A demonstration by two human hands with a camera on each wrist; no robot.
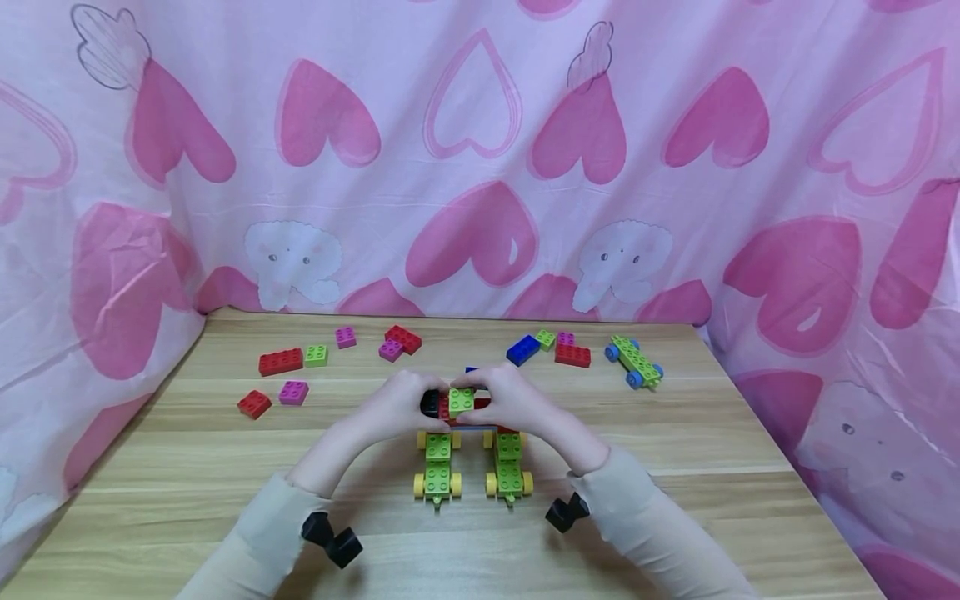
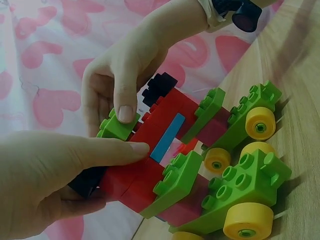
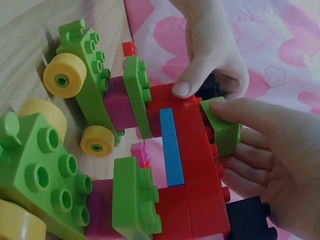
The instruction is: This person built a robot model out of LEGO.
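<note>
A toy brick build stands on two lime-green wheeled bases (image 1: 438,479) with yellow wheels. Above them are purple bricks (image 3: 120,102), green bricks (image 2: 172,185), and a row of red bricks (image 3: 200,165) with a light blue strip (image 3: 171,147). Black bricks (image 2: 160,89) project at both ends. My left hand (image 1: 405,402) grips one end of the red row, thumb flat on the red side. With thumb and fingers, my right hand (image 1: 517,398) pinches a lime-green brick (image 1: 461,402) at the top of the red row. The right fingers are partly hidden behind it.
Several red, pink and green bricks (image 1: 292,392) lie to the left and behind the build. Back right are a blue brick (image 1: 523,350), a red brick (image 1: 573,355) and a green wheeled base (image 1: 633,360) with blue wheels. A heart-print curtain (image 1: 480,167) borders the wooden table (image 1: 187,467).
</note>
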